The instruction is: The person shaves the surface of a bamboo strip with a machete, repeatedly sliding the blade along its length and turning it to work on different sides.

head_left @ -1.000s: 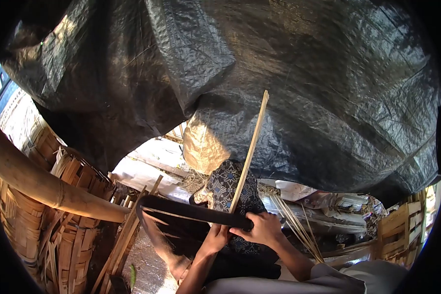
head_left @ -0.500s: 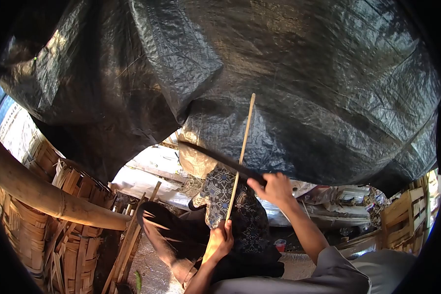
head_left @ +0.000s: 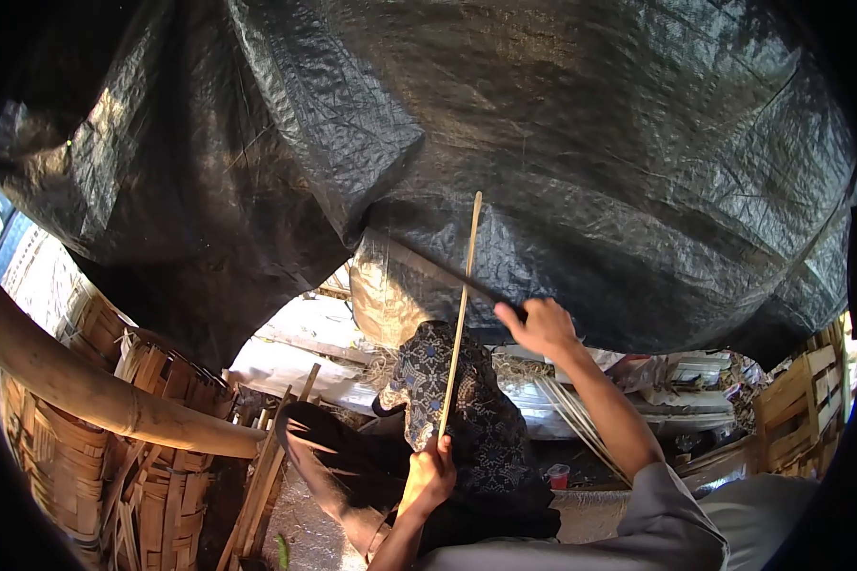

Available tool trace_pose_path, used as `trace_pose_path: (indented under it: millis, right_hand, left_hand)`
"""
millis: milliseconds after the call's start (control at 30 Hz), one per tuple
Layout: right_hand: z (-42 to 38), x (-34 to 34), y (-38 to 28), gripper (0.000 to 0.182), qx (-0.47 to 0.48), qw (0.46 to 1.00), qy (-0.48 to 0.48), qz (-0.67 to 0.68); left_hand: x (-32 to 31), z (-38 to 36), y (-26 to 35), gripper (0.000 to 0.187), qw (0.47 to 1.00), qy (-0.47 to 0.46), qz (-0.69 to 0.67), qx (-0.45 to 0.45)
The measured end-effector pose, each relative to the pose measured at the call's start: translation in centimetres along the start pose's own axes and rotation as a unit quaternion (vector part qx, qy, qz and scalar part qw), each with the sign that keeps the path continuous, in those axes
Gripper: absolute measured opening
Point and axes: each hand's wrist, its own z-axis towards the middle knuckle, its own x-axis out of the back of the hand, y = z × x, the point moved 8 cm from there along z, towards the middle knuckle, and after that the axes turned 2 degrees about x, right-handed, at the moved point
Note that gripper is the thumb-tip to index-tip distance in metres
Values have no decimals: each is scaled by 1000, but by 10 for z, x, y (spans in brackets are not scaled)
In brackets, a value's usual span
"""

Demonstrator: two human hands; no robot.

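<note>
My left hand [head_left: 430,476] is closed round the lower end of a long, thin bamboo strip [head_left: 459,343], which stands nearly upright with its tip in front of the dark sheet. In my right hand [head_left: 543,328] is the handle of a machete [head_left: 432,270]. Its long dark blade points up and to the left and crosses the strip in its upper half. Behind the strip, a dark patterned cloth [head_left: 490,433] drapes over my lap, below the crossing point.
A large dark tarpaulin [head_left: 581,219] hangs across the front. At the left, a thick bamboo pole [head_left: 114,404] runs past woven bamboo baskets [head_left: 167,495]. A slatted crate [head_left: 802,409] stands at the right, and a small red cup [head_left: 558,476] sits on the ground.
My right hand and the machete have moved up, so the blade crosses the strip nearer its tip. The strip's top has shifted slightly left and down. My left hand keeps its hold.
</note>
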Motion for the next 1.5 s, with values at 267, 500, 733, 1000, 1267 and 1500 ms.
trace_pose_path:
  millis: [267,500,733,1000,1267,1500]
  right_hand:
    - [-38,-51,-16,78,27,985,-114,129]
    - [-81,-54,-61,73,222,966,-122,-54]
    - [-2,-46,23,64,-29,977,-8,211]
    - [-70,-52,-22,66,99,975,-162,112]
    - [-22,-52,18,75,100,990,35,96]
    - [-53,-54,-4,71,89,977,-102,165]
  left_hand:
    - [-2,5,-19,50,997,-40,-30,65]
    - [-6,2,-35,53,993,-60,-53,91]
    - [-1,-2,-21,48,998,-24,0,63]
    - [-9,-4,-36,47,975,-100,-131,147]
    - [-7,0,-20,48,994,-56,-28,87]
    - [-8,-4,-28,47,990,-63,-57,111]
